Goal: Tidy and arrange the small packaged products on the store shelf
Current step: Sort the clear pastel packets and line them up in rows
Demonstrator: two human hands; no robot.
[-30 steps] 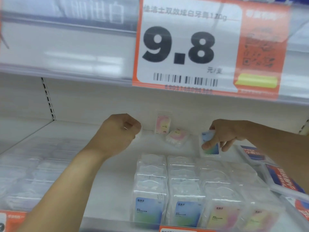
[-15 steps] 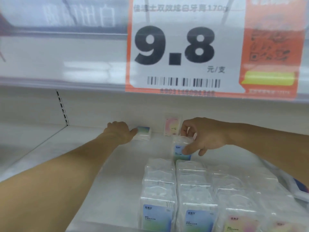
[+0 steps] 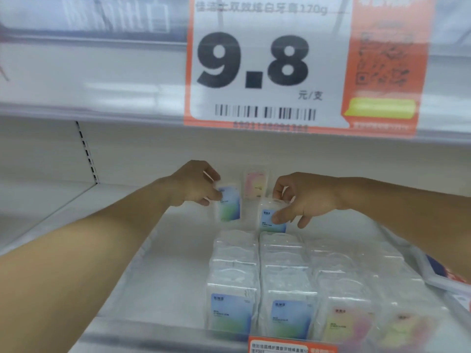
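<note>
Small clear plastic packs with coloured cards stand in several rows (image 3: 283,276) on the white shelf (image 3: 163,263). My left hand (image 3: 196,183) holds a blue-green pack (image 3: 230,206) upright, lifted behind the left row. My right hand (image 3: 303,197) grips another blue pack (image 3: 271,219) by its top, standing just behind the second row. A pink-yellow pack (image 3: 255,184) leans against the back wall between my hands.
A big orange and white price tag reading 9.8 (image 3: 280,62) hangs from the upper shelf edge right above the hands. Flat red and blue boxes (image 3: 441,272) lie at the right. A small orange label (image 3: 290,346) sits on the front rail.
My left hand has picked the blue-green pack up off the shelf back and turned it upright. My right hand still holds its blue pack, now lowered behind the second row.
</note>
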